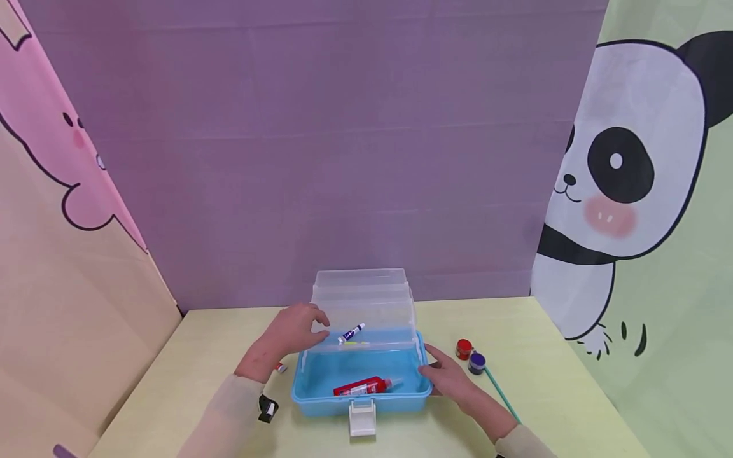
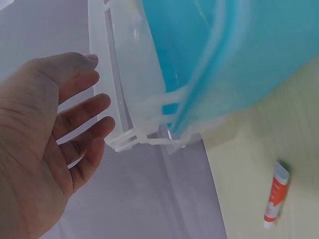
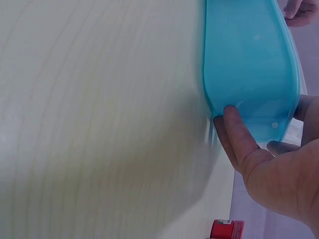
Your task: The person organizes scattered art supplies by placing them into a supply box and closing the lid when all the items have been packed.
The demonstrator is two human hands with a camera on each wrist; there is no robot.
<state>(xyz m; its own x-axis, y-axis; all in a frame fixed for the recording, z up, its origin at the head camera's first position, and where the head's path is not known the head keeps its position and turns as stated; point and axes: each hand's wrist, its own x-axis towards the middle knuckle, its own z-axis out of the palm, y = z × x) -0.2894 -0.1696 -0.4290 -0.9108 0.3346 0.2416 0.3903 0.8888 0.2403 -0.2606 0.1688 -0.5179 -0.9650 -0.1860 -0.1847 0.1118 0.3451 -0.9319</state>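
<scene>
A light blue storage box (image 1: pixel 321 408) with a white latch (image 1: pixel 363 420) stands on the table, its clear lid (image 1: pixel 361 278) raised at the back. Inside lies a red glue-like bottle (image 1: pixel 361 387) with a clear nozzle. A blue-and-white paint tube (image 1: pixel 351 333) shows behind the translucent tray (image 1: pixel 366 312). My left hand (image 1: pixel 298 327) is at the tray's left end, fingers loosely bent and holding nothing; whether it touches the plastic I cannot tell. My right hand (image 1: pixel 449 376) grips the box's right side, thumb over the rim and fingers (image 3: pixel 238 130) against the outer wall.
Right of the box are a red paint pot (image 1: pixel 464 348), a dark blue pot (image 1: pixel 476 363) and a thin green stick (image 1: pixel 501 395). A red-and-white paint tube (image 2: pixel 276 195) lies left of the box. Purple cloth (image 1: pixel 366 159) hangs behind the table.
</scene>
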